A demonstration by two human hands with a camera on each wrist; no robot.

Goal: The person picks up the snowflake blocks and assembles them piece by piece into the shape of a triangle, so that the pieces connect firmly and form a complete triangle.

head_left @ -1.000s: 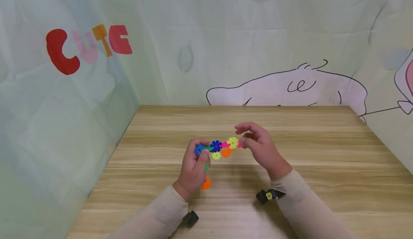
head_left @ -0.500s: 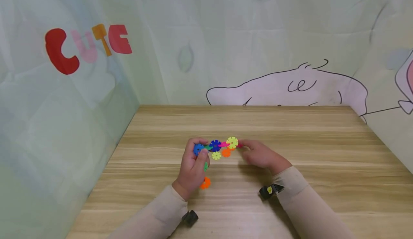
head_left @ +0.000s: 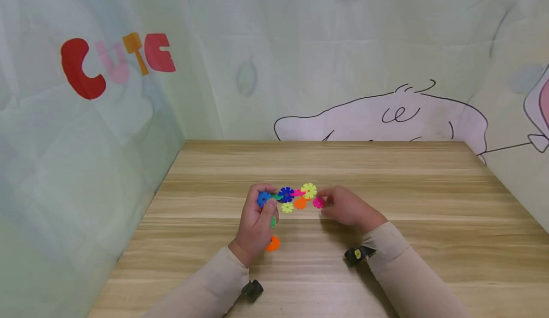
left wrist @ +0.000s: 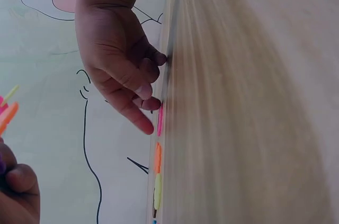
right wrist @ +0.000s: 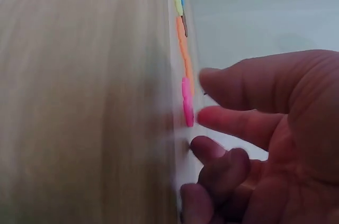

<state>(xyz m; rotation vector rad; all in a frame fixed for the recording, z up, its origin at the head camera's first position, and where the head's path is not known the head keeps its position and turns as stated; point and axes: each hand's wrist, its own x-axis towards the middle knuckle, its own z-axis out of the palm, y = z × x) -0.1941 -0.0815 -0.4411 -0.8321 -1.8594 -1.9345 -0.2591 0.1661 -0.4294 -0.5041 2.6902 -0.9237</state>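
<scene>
discs (head_left: 300, 204) on table (head_left: 386, 179) | between left grip (head_left: 256, 223) and right grip (head_left: 346, 206) | wall (head_left: 300, 51) behind

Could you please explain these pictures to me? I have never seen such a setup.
There is no robot: a person works with bare hands. The wide picture comes from a camera on the head, looking forward and down; the close ones come from cameras on the wrists. The left hand holds a chain of toothed discs above the wooden table. On the table lie, among others, a small yellow disc, an orange disc and a pink disc. The right hand is beside the pink disc; I cannot tell whether it touches.
</scene>
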